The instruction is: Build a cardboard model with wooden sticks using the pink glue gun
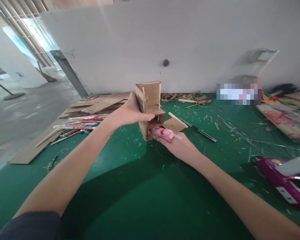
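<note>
My left hand [133,111] grips a small cardboard structure [153,95] from its left side, thumb across the middle. The structure has an upright back panel, thin wooden sticks at its corners and an open box-like compartment below. In my right hand [181,145] is a pink glue gun [167,134], its front end at the lower opening of the cardboard. A translucent glue stick [178,136] juts from its rear. My right fingers are partly hidden behind the gun. Just beyond my right hand lie a cardboard piece [174,124] and a craft knife [201,130].
Flat cardboard sheets [97,105] and packaged sticks [82,123] lie left on the green table [110,200]. Cardboard scraps [190,97] line the wall. A purple-and-white appliance [282,180] stands right, below a blurred heap of materials [287,120]. Thin red wire loops under my right hand.
</note>
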`<act>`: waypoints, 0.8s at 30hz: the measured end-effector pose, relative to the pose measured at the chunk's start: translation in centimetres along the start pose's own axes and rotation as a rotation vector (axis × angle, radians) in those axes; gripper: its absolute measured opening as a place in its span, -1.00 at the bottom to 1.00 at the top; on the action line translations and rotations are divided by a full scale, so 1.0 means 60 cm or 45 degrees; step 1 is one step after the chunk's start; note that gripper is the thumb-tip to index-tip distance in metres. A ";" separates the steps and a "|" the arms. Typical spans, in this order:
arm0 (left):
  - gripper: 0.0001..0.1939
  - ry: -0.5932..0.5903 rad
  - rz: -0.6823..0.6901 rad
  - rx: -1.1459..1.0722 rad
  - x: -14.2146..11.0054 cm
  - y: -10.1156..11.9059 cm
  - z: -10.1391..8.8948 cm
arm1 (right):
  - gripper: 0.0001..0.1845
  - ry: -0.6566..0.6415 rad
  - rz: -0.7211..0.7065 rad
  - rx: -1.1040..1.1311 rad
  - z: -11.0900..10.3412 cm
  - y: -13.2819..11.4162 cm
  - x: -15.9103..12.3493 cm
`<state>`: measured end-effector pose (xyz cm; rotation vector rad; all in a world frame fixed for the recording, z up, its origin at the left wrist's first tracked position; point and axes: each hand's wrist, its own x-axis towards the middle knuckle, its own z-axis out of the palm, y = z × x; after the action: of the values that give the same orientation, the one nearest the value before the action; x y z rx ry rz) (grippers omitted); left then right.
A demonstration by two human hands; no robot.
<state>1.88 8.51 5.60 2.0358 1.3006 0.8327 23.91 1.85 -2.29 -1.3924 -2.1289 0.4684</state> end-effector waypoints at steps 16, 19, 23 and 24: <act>-0.15 0.015 0.052 -0.002 0.000 0.000 0.004 | -0.73 0.008 -0.004 -0.008 0.005 0.015 0.008; -0.14 0.007 0.022 0.008 -0.004 0.009 0.003 | -0.72 0.002 0.000 0.013 0.005 0.016 0.008; -0.13 -0.005 -0.014 0.023 -0.008 0.021 0.001 | -0.71 0.033 0.041 0.085 0.006 0.019 0.005; -0.11 -0.012 -0.029 0.028 -0.009 0.023 0.000 | -0.72 0.043 0.059 0.099 0.007 0.019 0.003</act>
<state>2.49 7.53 6.50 2.0353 1.3309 0.8013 24.46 2.49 -3.22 -1.3987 -2.0336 0.5363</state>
